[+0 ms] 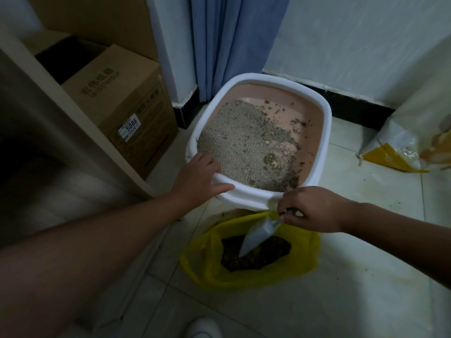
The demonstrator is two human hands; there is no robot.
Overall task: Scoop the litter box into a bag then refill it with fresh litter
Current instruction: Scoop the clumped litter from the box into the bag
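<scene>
Head view: right hand (314, 209) pinches the scoop (258, 234), its blade slanting down-left into the yellow bag (305, 252).

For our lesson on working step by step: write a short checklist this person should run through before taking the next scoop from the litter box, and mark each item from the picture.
1. Left hand steadies the litter box at its near rim: ok.
2. Right hand grips the scoop: ok.
3. Scoop emptied: cannot tell, its hollow faces away.
4. Yellow bag open below the scoop: ok.
5. Box cleared of dirty litter: not ok, dark clumps remain.
6. Fresh litter bag nearby on the floor: ok; contents cannot tell.
</scene>
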